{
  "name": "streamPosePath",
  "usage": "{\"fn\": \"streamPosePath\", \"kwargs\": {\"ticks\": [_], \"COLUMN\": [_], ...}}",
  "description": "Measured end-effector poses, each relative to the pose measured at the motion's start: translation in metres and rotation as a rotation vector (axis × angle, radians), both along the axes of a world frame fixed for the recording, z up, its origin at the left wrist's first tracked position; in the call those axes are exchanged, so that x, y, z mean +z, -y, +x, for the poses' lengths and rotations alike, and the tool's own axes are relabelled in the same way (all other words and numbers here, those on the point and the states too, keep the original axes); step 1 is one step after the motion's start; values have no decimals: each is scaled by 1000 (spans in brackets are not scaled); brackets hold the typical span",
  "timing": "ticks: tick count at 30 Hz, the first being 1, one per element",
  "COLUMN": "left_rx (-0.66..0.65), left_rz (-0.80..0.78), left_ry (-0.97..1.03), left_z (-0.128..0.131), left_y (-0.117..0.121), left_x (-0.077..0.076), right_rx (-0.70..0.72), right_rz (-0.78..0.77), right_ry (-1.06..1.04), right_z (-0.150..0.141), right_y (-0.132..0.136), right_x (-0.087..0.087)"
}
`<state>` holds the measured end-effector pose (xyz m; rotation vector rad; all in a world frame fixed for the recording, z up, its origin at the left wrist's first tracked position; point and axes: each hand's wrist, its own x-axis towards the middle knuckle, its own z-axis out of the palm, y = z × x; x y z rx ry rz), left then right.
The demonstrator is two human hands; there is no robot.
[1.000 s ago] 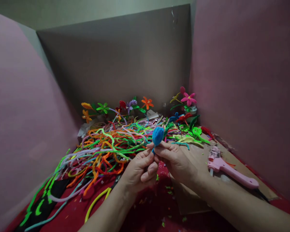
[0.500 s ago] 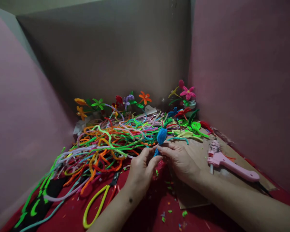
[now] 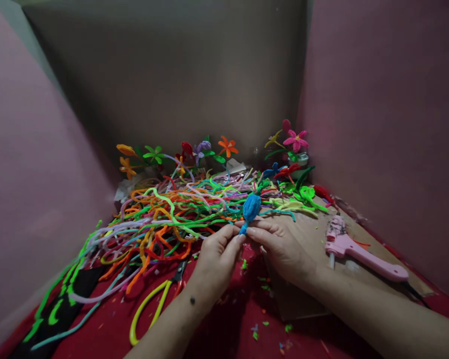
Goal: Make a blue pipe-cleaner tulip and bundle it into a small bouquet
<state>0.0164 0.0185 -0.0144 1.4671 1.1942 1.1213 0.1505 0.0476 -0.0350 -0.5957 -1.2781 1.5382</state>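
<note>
A blue pipe-cleaner flower bud point(image 3: 251, 207) stands upright between my hands, its rounded head above my fingertips and its twisted base pinched below. My left hand point(image 3: 219, 257) is closed, with thumb and fingers on the base from the left. From the right, my right hand point(image 3: 280, 247) grips the same base just under the head. Behind the bud spreads a tangled heap of colourful pipe cleaners point(image 3: 172, 212). Scissors with a yellow handle point(image 3: 149, 304) lie to the left of my left forearm, which partly hides them.
A pink glue gun point(image 3: 362, 254) rests on a cardboard sheet point(image 3: 303, 234) at the right. Finished pipe-cleaner flowers, such as a pink one point(image 3: 296, 141) and an orange one point(image 3: 228, 146), stand at the back by the walls. Small clippings litter the red cloth point(image 3: 232, 329).
The blue bud has turned slightly, showing more of its lined side and the twisted base. My fingers have shifted a little lower on the base. The whole view has moved slightly.
</note>
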Motion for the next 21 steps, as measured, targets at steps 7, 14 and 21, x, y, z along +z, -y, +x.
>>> {"fn": "streamPosePath", "kwargs": {"ticks": [7, 14, 21], "left_rx": [-76, -304, -392], "left_rz": [-287, -374, -395], "left_ry": [309, 635, 684], "left_z": [0, -5, -2], "left_y": [0, -3, -3], "left_x": [7, -8, -10], "right_rx": [43, 159, 176], "right_rz": [-94, -161, -212], "right_ry": [-125, -228, -277], "right_z": [-3, -5, -5], "right_y": [-2, -2, 0], "right_x": [-5, -10, -8]}}
